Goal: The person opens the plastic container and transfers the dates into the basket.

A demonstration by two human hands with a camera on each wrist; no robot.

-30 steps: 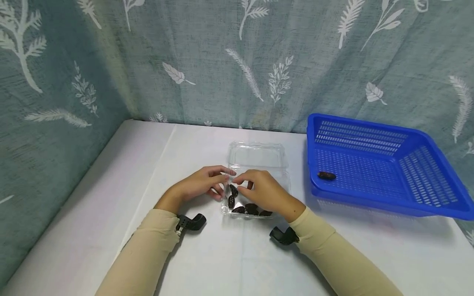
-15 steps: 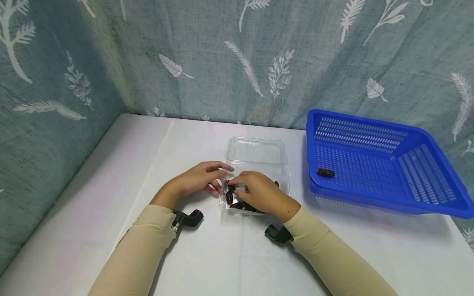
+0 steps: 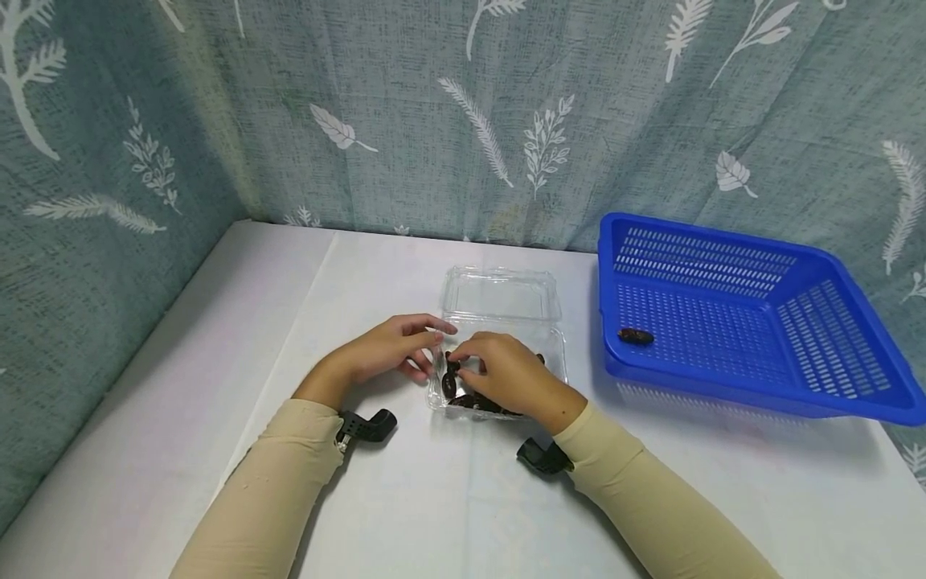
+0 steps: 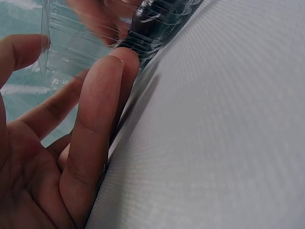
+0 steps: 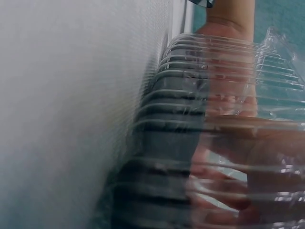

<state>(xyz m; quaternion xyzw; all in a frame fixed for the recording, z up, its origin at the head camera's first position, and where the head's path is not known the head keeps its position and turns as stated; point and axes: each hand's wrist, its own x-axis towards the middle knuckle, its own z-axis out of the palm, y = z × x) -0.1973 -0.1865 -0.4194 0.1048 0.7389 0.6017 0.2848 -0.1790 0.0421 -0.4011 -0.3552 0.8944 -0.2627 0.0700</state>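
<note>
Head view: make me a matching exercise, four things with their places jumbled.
1. left hand
2. right hand
3. blue basket
4. clear lid

A. opened out on the clear box's far side
B. at the box's left side
C. right of the box, one dark piece inside
D. over the box, hiding part of it

Pairs: 1-B; 2-D; 3-C; 4-A

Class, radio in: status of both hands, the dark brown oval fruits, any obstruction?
Left hand relaxed at side of clear rectangular plastic box. Right hand inside, at dark brown oval fruits, grip unclear. Clear lid open; right hand partly hides fruits.
</note>
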